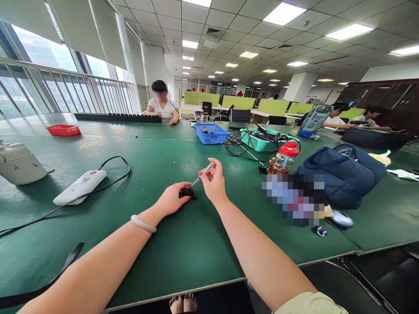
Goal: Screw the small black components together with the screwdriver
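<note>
My right hand grips a small screwdriver by its clear handle. The metal shaft slants down to the left, its tip at a small black part on the green table. Whether the tip touches a screw is too small to tell. Around the near and left side of that black part, my left hand has its thumb and fingers closed, pinning it to the tabletop. A pale bangle circles my left wrist.
To the left lie a white power bank with a black cable and a white bag-like object. Ahead are a red tray, blue basket and green basket. A red-lidded bottle and navy bag stand right. Another person sits opposite.
</note>
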Motion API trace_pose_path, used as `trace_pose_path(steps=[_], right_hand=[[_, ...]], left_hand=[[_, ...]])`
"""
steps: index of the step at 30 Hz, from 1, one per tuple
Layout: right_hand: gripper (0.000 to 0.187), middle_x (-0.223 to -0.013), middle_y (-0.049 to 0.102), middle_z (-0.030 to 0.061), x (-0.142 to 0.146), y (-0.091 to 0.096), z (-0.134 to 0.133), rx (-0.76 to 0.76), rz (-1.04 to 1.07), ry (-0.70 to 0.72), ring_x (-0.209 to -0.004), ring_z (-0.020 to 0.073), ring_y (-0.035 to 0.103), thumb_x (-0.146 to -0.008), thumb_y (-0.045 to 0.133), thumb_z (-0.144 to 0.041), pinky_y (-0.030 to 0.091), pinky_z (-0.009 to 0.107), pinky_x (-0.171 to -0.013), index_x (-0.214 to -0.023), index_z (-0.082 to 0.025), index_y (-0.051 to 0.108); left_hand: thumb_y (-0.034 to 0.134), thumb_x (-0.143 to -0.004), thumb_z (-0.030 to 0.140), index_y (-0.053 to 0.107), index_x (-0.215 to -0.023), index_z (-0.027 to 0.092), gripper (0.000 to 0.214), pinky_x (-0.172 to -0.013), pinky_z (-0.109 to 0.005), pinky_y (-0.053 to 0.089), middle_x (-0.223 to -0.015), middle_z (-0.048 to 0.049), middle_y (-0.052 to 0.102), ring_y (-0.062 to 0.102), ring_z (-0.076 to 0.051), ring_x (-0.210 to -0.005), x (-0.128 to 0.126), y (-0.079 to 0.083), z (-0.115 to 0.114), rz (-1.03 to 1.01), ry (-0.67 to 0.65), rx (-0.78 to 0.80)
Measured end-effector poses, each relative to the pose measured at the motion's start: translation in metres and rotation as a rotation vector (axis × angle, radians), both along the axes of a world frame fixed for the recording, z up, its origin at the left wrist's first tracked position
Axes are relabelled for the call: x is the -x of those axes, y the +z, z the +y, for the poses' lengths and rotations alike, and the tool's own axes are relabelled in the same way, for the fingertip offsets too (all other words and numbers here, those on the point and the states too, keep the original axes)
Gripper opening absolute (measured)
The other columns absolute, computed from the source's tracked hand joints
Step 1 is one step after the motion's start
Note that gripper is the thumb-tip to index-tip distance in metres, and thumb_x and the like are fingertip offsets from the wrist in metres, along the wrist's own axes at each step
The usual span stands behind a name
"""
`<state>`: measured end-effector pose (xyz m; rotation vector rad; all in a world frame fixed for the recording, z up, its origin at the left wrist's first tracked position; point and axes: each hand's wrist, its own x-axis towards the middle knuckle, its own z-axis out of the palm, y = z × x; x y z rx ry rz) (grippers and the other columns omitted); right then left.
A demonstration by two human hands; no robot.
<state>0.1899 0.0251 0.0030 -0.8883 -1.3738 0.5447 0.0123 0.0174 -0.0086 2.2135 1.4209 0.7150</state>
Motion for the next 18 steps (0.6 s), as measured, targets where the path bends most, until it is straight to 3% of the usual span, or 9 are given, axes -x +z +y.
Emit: trace_pose_path(steps=[7,18], right_hand=[[0.043,-0.086,0.069,-0.0002,0.0018,0.0004,-0.0021,-0.069,-0.074,0.056,-0.076,0.0155,0.068,-0.087,0.059,-0.024,0.057,0.034,-0.079,-0.127,-0.024,0.046],[0.042,-0.082,0.066,-0.0011,0.0007,0.0018,-0.0039,-0.056,-0.114,-0.009,-0.073,0.0160,0.066,-0.086,0.062,-0.028,0.055,0.034,-0.078,-0.126,-0.025,0.049]], left_hand=[[0.071,-0.074,0.022,0.064,-0.122,0.023,0.049,-0.096,-0.042,0.054,-0.107,-0.0057,0.075,0.070,-0.026,-0.100,-0.0011,-0.0002,-0.0002,-0.048,0.023,0.003],[0.070,-0.075,0.022,0.062,-0.124,0.021,0.050,-0.096,-0.043,0.054,-0.104,-0.0060,0.074,0.069,-0.025,-0.097,-0.0013,0.0007,-0.0014,-0.065,0.003,0.047]])
